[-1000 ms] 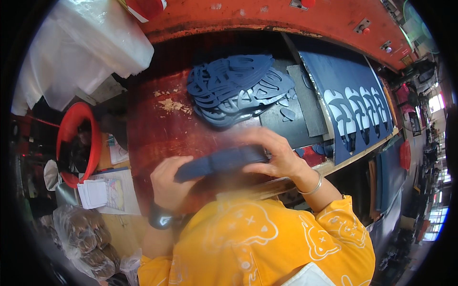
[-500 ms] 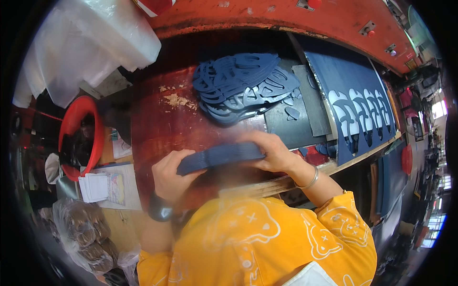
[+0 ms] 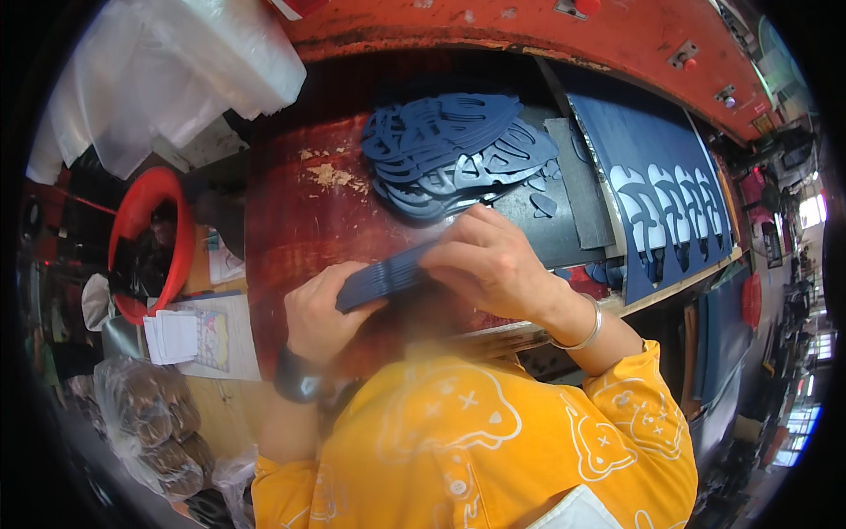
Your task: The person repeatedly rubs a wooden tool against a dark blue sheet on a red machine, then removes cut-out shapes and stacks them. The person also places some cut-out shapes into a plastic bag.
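Note:
My left hand (image 3: 322, 310) is closed around the left end of a stack of dark blue cut-out pieces (image 3: 381, 280), held edge-on above the red worktable (image 3: 295, 220). My right hand (image 3: 495, 264) grips the stack's right end, fingers bent over the top and covering it. Just beyond my hands lies a loose pile of similar blue cut-outs (image 3: 445, 132), shaped like shoe uppers with slots. Small blue scraps (image 3: 543, 205) lie to the right of that pile.
A blue sheet (image 3: 617, 115) with a row of shoe-shaped openings is at the right. A red machine beam (image 3: 423, 26) crosses the back. To the left are a red basin (image 3: 187, 229), papers (image 3: 172, 338), clear plastic bags (image 3: 203, 62) and bagged brown items (image 3: 145, 406).
My right hand has turned inward and moved left along the stack, its fingers now curled over the end. The stack's right end looks more covered and the stack more tilted.

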`<state>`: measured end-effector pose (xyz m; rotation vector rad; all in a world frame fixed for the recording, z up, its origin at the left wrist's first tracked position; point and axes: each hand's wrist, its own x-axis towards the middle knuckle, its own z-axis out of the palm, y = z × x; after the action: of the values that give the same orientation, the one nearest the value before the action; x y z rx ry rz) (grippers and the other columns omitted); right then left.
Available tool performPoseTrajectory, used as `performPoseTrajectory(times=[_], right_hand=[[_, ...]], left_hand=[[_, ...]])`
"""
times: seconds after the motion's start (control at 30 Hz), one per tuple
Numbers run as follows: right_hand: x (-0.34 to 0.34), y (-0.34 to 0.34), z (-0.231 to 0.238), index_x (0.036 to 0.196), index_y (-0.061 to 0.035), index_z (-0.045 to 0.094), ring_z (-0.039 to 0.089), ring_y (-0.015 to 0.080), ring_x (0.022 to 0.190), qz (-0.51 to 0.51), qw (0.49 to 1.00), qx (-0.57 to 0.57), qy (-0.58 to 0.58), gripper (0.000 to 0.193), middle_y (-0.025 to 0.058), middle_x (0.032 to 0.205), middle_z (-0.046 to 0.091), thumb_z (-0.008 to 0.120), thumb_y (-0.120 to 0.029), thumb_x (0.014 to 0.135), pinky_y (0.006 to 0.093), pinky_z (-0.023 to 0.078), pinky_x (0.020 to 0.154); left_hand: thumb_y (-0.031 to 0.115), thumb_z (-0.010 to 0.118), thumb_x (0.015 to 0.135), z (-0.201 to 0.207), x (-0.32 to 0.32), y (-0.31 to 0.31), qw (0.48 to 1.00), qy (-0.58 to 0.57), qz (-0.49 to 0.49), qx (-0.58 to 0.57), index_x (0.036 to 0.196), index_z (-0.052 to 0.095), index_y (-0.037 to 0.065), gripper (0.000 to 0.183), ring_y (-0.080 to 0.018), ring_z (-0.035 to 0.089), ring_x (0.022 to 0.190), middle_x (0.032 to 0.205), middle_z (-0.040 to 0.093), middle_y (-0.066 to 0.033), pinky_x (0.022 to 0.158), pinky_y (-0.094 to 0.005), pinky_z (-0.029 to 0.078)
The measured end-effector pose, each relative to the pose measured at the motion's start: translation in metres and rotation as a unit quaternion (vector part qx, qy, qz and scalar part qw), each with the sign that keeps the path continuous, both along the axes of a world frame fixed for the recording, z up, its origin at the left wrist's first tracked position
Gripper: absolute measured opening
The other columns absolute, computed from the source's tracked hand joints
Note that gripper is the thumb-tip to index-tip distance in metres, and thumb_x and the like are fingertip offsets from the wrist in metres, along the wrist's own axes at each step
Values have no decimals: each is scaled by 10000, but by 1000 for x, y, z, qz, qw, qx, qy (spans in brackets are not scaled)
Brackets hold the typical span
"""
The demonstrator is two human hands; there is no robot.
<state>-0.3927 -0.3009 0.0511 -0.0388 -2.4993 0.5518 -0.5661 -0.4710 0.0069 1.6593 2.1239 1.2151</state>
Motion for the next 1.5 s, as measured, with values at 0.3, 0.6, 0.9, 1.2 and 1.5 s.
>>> performPoseTrajectory(times=[0.3,0.6,0.9,1.2,1.5], right_hand=[[-9,0,16,799,-120,643,539,228,778,11,994,73,-83,157,24,829,573,724,-66,676,332,436,672],[-12,9,6,798,-73,578,538,268,804,-9,995,38,-96,104,76,812,550,647,-10,752,359,452,718],[8,30,23,783,-94,650,541,241,911,-17,999,35,-1,101,48,870,550,733,-86,727,362,435,796],[-7,4,14,746,-138,624,503,200,814,23,989,131,-69,90,-3,784,504,673,-130,672,326,392,713],[-14,6,8,787,-117,567,504,205,774,60,965,232,-111,195,32,799,501,650,-107,610,315,372,672]], left_hand=[[174,795,703,-4,-2,3,1000,2,18,18,978,667,100,312,-285,676,787,888,691,-86,677,-356,539],[179,801,698,-4,-1,1,1000,13,5,12,978,667,100,320,-291,671,770,865,683,-91,666,-362,535],[130,850,651,-4,1,-1,1000,20,-3,17,1022,667,79,416,-280,685,818,931,695,-102,723,-335,546],[172,775,732,-1,5,-2,999,8,11,29,960,667,93,264,-302,670,778,877,684,-94,667,-369,537],[162,760,747,-4,4,-1,999,22,12,32,959,659,89,246,-309,667,773,861,678,-103,657,-374,535]])
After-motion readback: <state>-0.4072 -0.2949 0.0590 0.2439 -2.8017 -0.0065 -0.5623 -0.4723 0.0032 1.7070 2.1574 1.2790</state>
